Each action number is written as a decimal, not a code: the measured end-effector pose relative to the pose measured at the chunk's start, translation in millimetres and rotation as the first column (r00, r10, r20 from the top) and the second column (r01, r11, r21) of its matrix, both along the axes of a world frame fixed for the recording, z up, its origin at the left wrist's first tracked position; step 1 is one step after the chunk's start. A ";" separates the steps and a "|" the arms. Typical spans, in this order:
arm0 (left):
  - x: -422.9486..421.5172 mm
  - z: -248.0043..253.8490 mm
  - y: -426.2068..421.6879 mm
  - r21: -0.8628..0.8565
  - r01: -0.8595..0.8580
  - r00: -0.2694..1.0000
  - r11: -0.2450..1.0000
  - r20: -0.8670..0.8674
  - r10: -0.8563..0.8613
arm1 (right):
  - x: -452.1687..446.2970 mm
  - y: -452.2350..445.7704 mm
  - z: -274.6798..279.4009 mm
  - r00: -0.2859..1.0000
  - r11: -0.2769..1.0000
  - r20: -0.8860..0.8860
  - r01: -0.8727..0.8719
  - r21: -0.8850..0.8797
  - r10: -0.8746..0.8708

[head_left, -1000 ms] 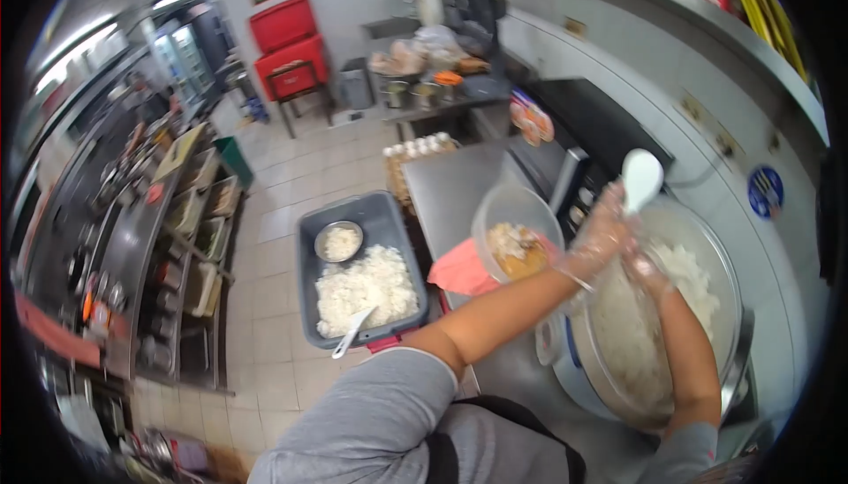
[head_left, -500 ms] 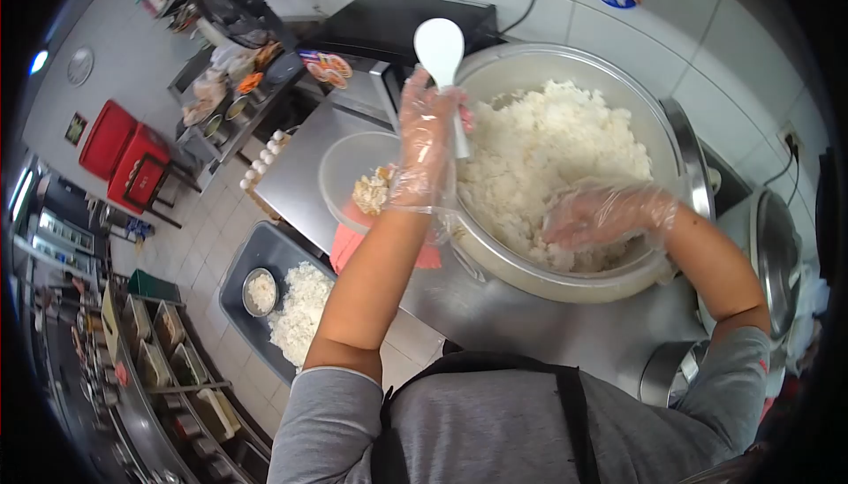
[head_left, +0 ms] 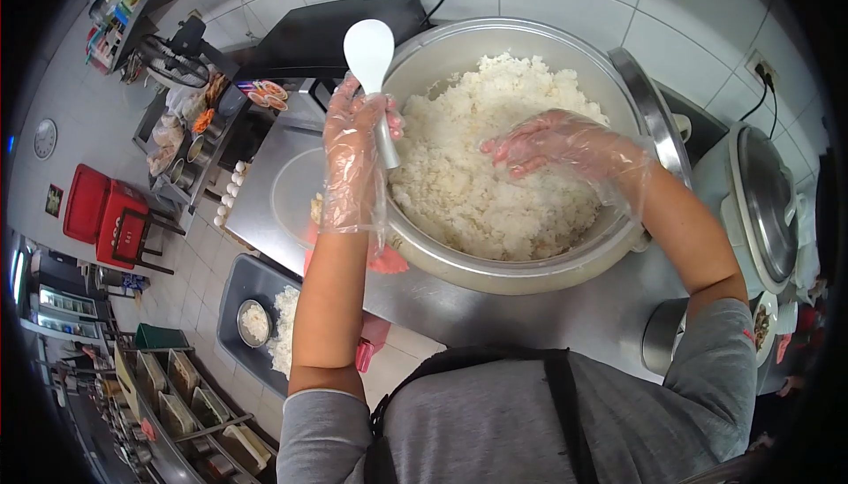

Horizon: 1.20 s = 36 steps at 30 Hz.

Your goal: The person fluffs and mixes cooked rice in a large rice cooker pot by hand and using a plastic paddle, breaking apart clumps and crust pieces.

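My left hand (head_left: 355, 126), in a clear plastic glove, grips a white rice paddle (head_left: 369, 53) with its broad blade pointing up. It is at the left rim of a large round pot (head_left: 495, 279). White cooked rice (head_left: 477, 192) is heaped inside. Over the right part of the heap, my right hand (head_left: 565, 147), gloved too, lies with its fingers stretched out, palm down, at the rice surface. Partly hidden behind my left forearm is a clear plastic bowl (head_left: 287, 188) with a little food in it.
On the floor at left stands a grey tub (head_left: 231, 307) of rice holding a small metal bowl (head_left: 254, 323). Eggs (head_left: 231, 191) line the counter's left side. A lidded cooker (head_left: 760, 210) and a steel pot (head_left: 661, 338) stand at right.
My right hand has moved from low in the rice up and toward the middle of the heap, its fingers now spread. The left hand still holds the paddle. The camera view has shifted.
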<state>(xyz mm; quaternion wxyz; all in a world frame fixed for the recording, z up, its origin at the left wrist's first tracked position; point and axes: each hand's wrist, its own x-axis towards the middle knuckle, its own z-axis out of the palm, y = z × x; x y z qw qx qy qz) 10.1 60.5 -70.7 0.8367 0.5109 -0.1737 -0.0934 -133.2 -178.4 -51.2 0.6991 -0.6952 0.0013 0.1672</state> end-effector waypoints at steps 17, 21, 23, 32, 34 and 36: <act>-118.5 65.3 -4.4 0.752 -0.659 0.398 -0.008 0.340 -0.852 | -32.5 -21.1 17.7 0.944 0.758 0.329 -0.188 0.625 -0.037; -143.0 68.3 12.8 0.775 -0.632 0.292 -0.008 0.228 -0.929 | -48.4 -15.5 12.2 0.907 0.765 0.417 -0.234 0.601 -0.050; -148.6 75.3 15.7 0.791 -0.610 0.330 -0.041 0.207 -0.921 | -62.8 -6.1 15.2 0.913 0.655 0.388 -0.218 0.723 -0.125; -137.3 114.0 24.1 0.773 -0.411 0.536 0.484 0.634 -0.558 | -90.9 23.2 11.4 0.827 0.000 0.562 -0.562 0.827 0.016; -134.6 124.9 13.4 0.708 -0.156 0.655 0.689 0.596 -0.465 | -92.0 35.4 7.8 0.769 -0.132 0.639 -0.631 0.765 0.025; -149.1 136.3 0.5 0.597 0.093 0.777 0.797 0.457 -0.433 | -90.9 47.0 4.5 0.732 -0.182 0.682 -0.669 0.721 0.011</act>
